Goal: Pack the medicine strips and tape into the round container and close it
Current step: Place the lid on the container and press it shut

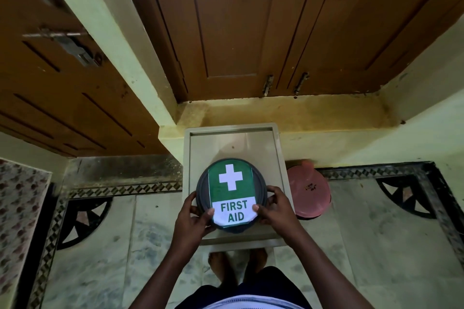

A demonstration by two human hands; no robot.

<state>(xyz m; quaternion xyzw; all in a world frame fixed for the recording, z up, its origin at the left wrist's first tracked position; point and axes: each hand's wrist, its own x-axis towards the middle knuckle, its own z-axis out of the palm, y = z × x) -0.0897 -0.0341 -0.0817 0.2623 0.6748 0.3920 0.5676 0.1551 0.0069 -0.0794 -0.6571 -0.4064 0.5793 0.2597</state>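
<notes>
- I see the round container [231,193] sitting on a pale rectangular stool top [276,158], toward its near half, with its dark grey lid [202,183] on.
- The lid faces straight up at my camera; a paper label [232,198] covers most of it, green with a white cross on the far part and a white band reading FIRST AID on the near part.
- The label's long axis runs from the wall side toward me, so the words read upright from where I stand; the cross end points at the cupboard doors [251,32].
- With the lid on, I cannot tell what is inside; no medicine strips or tape show anywhere.
- My left hand [192,218] grips the container's near-left edge, fingers curled round the rim and the thumb lying on the label's lower left corner.
- My right hand [276,208] grips the near-right edge the same way, thumb tip touching the label beside the word FIRST.
- Both hands are closed round the container, touching it on opposite sides.
- A pink round tub [311,190] lies on the floor just beside the stool's right edge, against the wall; its contents cannot be seen either.
- My bare feet [221,266] show on the marble floor [100,246] under the stool's near edge.
</notes>
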